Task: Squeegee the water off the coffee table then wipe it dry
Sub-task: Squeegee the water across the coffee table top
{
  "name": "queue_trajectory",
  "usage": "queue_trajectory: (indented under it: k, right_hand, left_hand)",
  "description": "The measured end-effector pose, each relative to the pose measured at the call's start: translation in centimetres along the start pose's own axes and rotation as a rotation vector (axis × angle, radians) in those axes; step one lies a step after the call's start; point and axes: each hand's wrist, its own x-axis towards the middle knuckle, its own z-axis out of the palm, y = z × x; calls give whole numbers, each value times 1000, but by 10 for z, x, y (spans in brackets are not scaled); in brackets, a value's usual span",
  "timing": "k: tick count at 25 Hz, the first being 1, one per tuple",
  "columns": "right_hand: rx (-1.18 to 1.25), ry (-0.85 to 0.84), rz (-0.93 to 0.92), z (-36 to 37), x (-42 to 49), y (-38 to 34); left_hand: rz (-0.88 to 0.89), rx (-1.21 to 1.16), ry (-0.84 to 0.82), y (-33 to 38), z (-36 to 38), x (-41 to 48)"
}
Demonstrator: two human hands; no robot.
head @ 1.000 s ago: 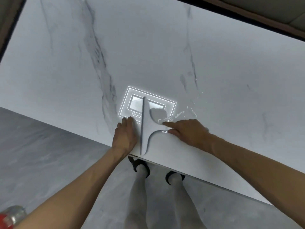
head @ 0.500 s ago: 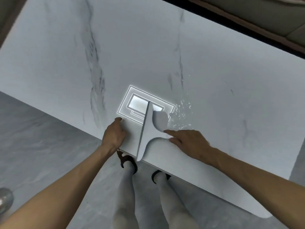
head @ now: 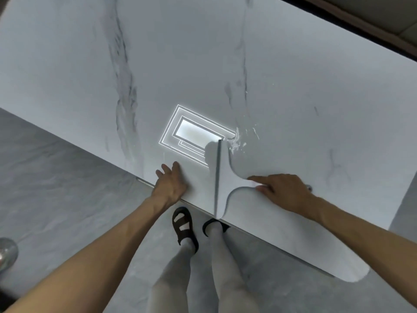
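A white squeegee (head: 222,177) stands with its long blade on the white marble coffee table (head: 225,64), near the front edge. My right hand (head: 284,190) grips its handle from the right. Water droplets (head: 237,141) glisten just beyond the blade's far end. My left hand (head: 171,184) lies flat on the table's front edge, fingers apart, left of the blade and holding nothing. No cloth is in view.
A ceiling light's reflection (head: 194,132) shines on the tabletop by the blade. My feet in dark sandals (head: 184,224) stand on the grey floor below the table's edge. A shiny metal object (head: 6,251) sits at the lower left. A dark ledge (head: 361,21) borders the far side.
The squeegee and my right hand have slid right along the table; the blade's near end now hangs over the front edge. My left hand spread flat on the edge.
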Motion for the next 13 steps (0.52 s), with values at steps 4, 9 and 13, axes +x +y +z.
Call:
queue_trajectory:
  k: [4,9,13]
  right_hand:
    - [-67,3,169,-22,-54,55]
    - [-4,-14,91,-21,-44,3]
    - [78,-8,-126,4,45,-101]
  left_hand:
    - [-58,-53,11,4,3,7]
    - [-63,-276,238,-11,-4,-4]
    - [-149,-479,493,-51,-19,-11]
